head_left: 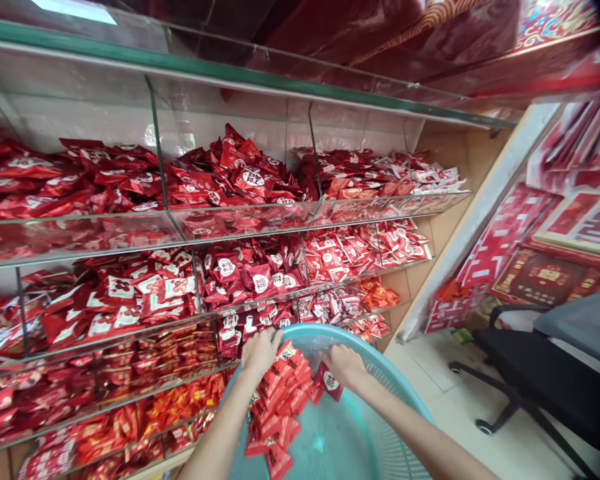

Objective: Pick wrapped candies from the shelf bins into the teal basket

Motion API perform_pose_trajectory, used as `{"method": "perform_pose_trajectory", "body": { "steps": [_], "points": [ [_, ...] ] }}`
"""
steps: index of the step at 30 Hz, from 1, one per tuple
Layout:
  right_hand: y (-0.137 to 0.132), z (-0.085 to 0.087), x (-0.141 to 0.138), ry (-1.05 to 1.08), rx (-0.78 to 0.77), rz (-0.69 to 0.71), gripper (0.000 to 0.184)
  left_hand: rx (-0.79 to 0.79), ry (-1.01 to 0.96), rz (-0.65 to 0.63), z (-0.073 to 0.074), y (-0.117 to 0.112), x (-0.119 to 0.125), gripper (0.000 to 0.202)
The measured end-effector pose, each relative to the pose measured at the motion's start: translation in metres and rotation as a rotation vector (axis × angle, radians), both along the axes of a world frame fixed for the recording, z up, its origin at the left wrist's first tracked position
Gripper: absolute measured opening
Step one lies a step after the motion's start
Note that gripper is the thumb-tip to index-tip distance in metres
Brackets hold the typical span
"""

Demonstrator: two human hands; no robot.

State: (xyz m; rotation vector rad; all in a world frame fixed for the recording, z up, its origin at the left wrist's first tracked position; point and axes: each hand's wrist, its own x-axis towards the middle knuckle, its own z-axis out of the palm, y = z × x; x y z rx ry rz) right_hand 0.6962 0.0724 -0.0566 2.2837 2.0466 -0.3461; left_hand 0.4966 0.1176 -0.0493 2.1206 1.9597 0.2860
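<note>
A round teal plastic basket [380, 380] sits low in front of me with a heap of small red snack packets [280, 407] along its left side. My left hand [261, 351] rests palm down on the top of that heap, fingers curled over packets at the basket's far rim. My right hand [345, 365] is closed on one red packet with a white round label [329, 381], just right of the heap.
Glass shelves [230, 220] with glass dividers stand behind the basket, each bin filled with red packets. A black office chair [540, 373] is at the right on a pale floor. Red decorations [555, 253] lean against the right wall.
</note>
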Motion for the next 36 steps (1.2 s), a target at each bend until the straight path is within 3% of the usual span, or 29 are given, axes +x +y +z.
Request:
{"method": "perform_pose_trajectory", "body": {
  "steps": [3,6,11,17,27,36],
  "points": [
    [-0.007,0.004,0.006,0.009,-0.042,0.054,0.04,-0.003,0.003,0.006,0.001,0.0,0.001,0.051],
    [-0.014,0.002,0.002,0.005,-0.14,0.11,0.067,-0.021,0.007,0.015,0.003,-0.001,0.001,0.05],
    [-0.02,-0.02,-0.011,-0.096,-0.156,0.161,0.086,-0.015,0.021,0.003,0.004,-0.001,0.002,0.051],
    [-0.023,-0.04,-0.014,-0.194,-0.046,0.22,0.065,-0.013,0.023,-0.006,0.004,-0.001,0.001,0.052],
    [-0.016,-0.027,-0.004,-0.158,0.006,0.12,0.033,-0.006,0.023,-0.003,0.002,0.0,0.002,0.051],
    [-0.013,-0.045,-0.008,-0.148,0.078,0.138,0.031,-0.005,0.018,-0.028,0.005,-0.001,0.002,0.052]
  ]
}}
